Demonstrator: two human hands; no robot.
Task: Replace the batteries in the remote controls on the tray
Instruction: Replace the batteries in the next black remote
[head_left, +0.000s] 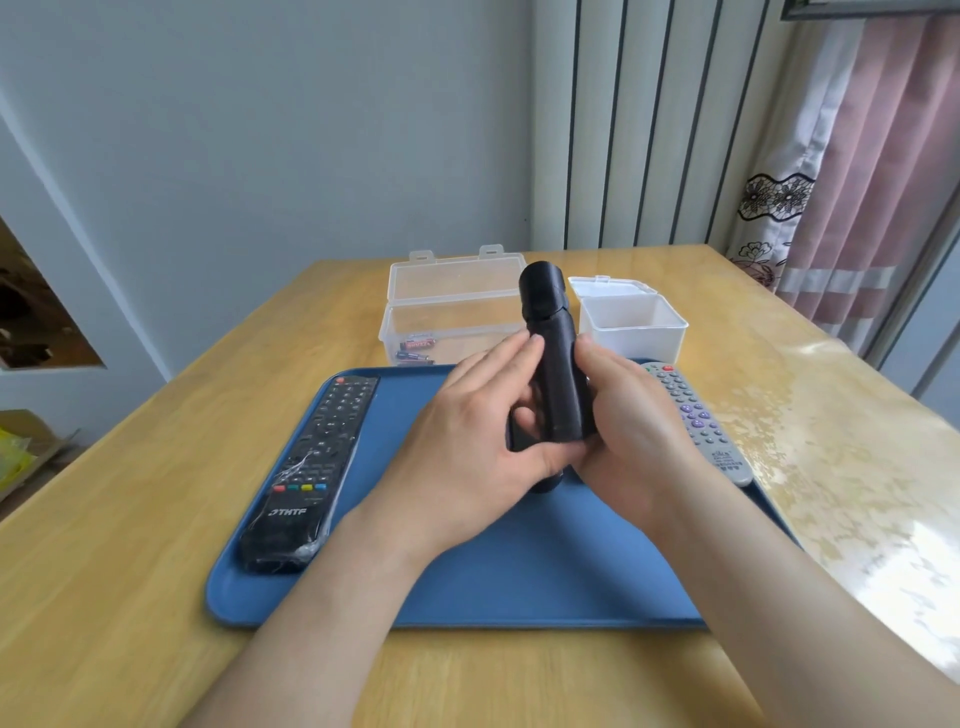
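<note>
now gripping a black remote (558, 364) back side up above the blue tray (467, 587), left hand (467, 441) and right hand (628, 431) both closed around it. flanked by a wrapped black remote (311, 467) and a grey remote (696, 415) lying on the tray.

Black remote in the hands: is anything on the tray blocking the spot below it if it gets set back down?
Nothing visible does. The black remote is held by the left hand and right hand above the blue tray. The wrapped black remote lies at the tray's left, the grey remote at its right edge.
</note>
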